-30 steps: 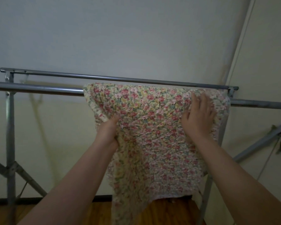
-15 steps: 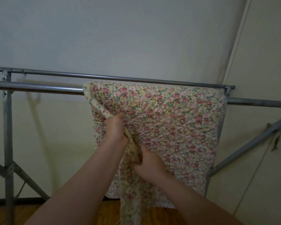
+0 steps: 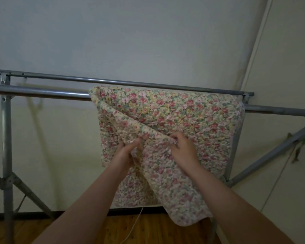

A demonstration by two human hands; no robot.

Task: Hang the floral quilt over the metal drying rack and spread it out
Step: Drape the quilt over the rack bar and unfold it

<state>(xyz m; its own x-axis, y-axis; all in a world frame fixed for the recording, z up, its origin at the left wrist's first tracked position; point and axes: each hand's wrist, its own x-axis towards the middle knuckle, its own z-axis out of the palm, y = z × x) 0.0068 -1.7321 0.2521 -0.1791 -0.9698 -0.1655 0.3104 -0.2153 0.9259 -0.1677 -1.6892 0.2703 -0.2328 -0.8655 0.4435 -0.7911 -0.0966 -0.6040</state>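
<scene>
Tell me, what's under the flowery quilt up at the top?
The near metal bar runs under the floral quilt and reappears right; the covered stretch is hidden. Both hands grip lower down.

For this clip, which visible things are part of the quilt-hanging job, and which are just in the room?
Part of the job:
floral quilt, draped over the rack, still folded
metal drying rack
left hand, gripping a quilt fold
right hand, pinching the quilt's edge

Just there:
white cord on the wooden floor
wall

A pale wall (image 3: pixel 130 41) behind — wooden floor (image 3: pixel 148 228) below, white cord (image 3: pixel 136 224) trailing across.
</scene>
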